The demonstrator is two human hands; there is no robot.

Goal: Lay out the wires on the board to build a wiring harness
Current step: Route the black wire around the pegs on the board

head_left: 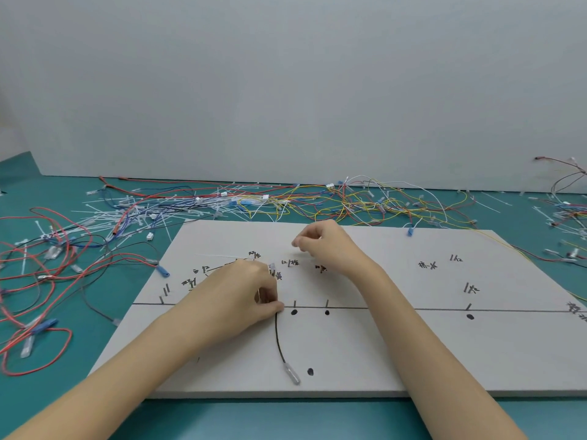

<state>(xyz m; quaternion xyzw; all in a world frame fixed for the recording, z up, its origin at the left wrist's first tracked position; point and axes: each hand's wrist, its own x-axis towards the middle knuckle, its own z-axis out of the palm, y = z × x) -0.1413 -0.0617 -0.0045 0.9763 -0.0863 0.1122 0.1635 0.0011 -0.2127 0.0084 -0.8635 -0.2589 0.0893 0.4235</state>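
Teal bench (222, 417) under a plain grey wall, with a white board (413, 350) lying flat in the middle. On the far left, loose red wires (38, 331) loop over the bench, and a tangle of cable ties (133, 211) and coloured wires runs along the back edge.

Left of the board's centre, the left hand (235, 300) rests on the board, its fingers (273, 308) pinching a black wire (278, 338) right at the drawn horizontal line (397, 309), beside a short pin (294, 303). From the pinch the black wire curves down toward the viewer, long axis near vertical in the view, ending in a clear terminal sleeve (293, 374) that points down and slightly right, just left of a black dot (310, 372).

Further right and farther back, the right hand (324, 246) hovers over the board with fingers curled and tips pressed together; whether they pinch anything, I cannot tell. A yellow wire (495, 246) crosses the board's far right corner.

Judgement: the step is routing the black wire along the line. Doing it well likely means keeping the pinch firm at the pin, then drawing the wire taut along the line without dragging the sleeve off its dot.
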